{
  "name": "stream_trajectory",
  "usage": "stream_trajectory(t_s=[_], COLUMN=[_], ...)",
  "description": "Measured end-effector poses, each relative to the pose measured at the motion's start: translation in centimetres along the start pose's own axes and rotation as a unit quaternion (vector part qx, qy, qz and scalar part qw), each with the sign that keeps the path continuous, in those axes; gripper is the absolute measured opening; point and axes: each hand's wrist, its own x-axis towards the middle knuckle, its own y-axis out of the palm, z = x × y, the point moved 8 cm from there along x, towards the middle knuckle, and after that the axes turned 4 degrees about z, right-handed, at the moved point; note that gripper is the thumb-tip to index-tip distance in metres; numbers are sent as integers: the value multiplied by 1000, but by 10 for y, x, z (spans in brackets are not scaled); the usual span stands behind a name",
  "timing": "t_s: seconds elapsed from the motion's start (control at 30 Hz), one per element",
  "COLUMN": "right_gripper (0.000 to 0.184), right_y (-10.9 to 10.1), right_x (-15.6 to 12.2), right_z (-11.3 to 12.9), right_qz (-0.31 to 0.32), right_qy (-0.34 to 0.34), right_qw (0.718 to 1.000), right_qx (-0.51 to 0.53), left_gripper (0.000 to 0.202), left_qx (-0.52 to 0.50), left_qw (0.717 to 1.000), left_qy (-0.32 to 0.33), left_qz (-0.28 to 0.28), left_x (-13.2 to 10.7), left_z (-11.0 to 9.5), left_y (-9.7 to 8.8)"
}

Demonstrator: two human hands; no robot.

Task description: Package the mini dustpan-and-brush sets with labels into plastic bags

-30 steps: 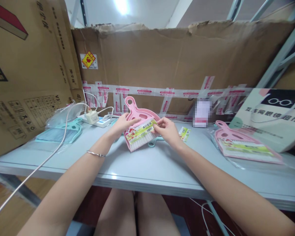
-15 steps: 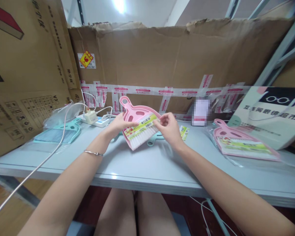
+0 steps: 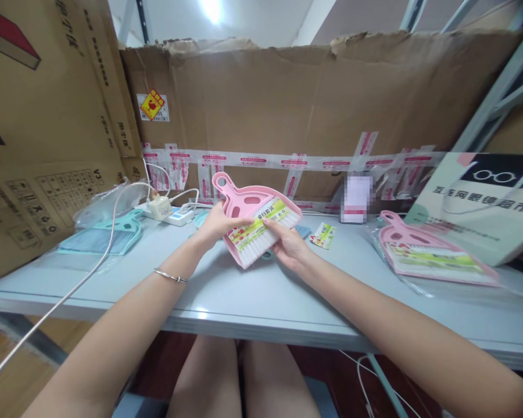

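Both hands hold a small pink dustpan (image 3: 244, 198) with a white-bristled brush and a green and yellow paper label (image 3: 261, 223) lying in it, raised a little above the table's middle. My left hand (image 3: 215, 223) grips the pan's left side below the handle. My right hand (image 3: 287, 244) supports the lower right edge from beneath, its thumb resting on the label and bristles. A teal dustpan piece (image 3: 303, 231) lies partly hidden behind the pink one.
A bagged pink dustpan set (image 3: 431, 258) lies at the right, a bagged teal set (image 3: 100, 235) at the left. A loose label (image 3: 325, 235) lies behind my right hand. A power strip (image 3: 169, 213) with cables sits at the back. Cardboard walls (image 3: 287, 98) surround the grey table (image 3: 265, 302).
My right hand slid from the label's right end to under the pan's lower edge. The pan tilted and shifted slightly to the right.
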Motion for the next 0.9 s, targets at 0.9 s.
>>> stream_trajectory(t_s=[0.9], right_gripper=[23], right_y=[-8], right_x=[1], right_z=[10], right_qz=[-35], right_qy=[-13], right_qw=[999], right_qx=[26], left_gripper=[44], left_qx=[146], left_qw=[960], left_qy=[64], left_qz=[-230], left_x=[0], left_z=[-43], left_y=[-92])
